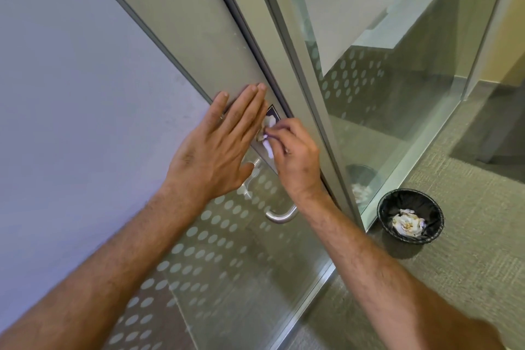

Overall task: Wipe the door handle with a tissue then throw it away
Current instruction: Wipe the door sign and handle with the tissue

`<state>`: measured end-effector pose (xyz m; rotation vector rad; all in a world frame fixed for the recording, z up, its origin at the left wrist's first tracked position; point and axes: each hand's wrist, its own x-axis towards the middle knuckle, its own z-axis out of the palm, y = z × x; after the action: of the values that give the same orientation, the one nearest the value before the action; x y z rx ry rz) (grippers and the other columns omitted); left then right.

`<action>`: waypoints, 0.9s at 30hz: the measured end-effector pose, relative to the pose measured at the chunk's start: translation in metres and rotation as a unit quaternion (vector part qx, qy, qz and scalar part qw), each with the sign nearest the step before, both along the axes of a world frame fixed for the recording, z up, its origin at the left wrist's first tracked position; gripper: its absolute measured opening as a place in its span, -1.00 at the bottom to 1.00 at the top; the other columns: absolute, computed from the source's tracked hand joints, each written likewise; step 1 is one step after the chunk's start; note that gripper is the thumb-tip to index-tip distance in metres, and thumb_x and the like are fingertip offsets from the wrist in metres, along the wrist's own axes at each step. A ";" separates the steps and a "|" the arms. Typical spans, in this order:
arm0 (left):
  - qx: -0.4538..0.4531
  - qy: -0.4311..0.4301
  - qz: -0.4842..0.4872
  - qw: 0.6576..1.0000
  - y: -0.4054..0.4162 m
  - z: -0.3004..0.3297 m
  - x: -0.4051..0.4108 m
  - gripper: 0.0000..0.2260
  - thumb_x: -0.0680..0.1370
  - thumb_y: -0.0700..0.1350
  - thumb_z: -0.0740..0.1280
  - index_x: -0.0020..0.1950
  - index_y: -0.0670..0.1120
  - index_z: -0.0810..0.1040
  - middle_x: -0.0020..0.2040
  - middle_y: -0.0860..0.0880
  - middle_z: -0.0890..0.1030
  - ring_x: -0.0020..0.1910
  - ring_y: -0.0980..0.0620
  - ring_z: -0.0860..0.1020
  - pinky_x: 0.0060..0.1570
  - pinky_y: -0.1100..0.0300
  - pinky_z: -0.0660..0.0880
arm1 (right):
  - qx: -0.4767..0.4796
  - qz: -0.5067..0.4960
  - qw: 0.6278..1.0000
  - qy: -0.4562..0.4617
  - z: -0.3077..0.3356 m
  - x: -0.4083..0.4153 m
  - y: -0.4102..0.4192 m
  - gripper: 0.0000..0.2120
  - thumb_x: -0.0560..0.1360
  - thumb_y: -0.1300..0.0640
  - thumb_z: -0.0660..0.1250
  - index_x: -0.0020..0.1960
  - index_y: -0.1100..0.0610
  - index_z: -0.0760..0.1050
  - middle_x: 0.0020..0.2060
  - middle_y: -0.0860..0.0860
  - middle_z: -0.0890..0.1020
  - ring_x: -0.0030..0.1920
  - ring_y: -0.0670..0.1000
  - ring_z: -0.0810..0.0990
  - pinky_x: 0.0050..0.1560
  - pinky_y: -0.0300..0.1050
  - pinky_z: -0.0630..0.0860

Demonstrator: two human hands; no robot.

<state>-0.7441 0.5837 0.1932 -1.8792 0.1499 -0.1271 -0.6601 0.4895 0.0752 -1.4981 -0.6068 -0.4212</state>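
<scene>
A silver tubular door handle (279, 216) runs down the glass door; only its lower curved end shows, the upper part lies behind my hands. My right hand (295, 159) is shut on a small white tissue (268, 148), pinched at the fingertips and pressed near the handle's top by a dark plate. My left hand (218, 148) lies flat and open against the door frame, fingers pointing up, just left of the tissue. A black mesh waste bin (410, 216) with a dark liner stands on the carpet at the right, holding crumpled tissues.
The glass door (216, 250) carries frosted dots low down. A metal frame post (306, 65) runs diagonally beside the handle. A plain wall (71, 94) fills the left. Grey-green carpet (454, 278) surrounds the bin. A glass partition (397, 94) stands behind the bin.
</scene>
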 end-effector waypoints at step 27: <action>-0.546 0.033 0.089 0.832 -0.100 -0.085 0.006 -0.20 0.65 0.25 0.19 0.77 -0.04 -0.03 0.76 -0.04 0.06 0.75 -0.03 -0.03 0.64 0.07 -0.22 | -0.298 0.148 0.934 0.133 -0.021 0.052 -0.179 -0.88 0.44 0.32 0.43 -0.08 0.17 0.70 -0.23 0.00 0.65 -0.29 -0.13 0.55 -0.21 -0.44 0.40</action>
<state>-0.7377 0.4837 0.1081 -3.0404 -0.0876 -0.0060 -0.6083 0.3102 0.0541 -1.9561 -0.7670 0.2273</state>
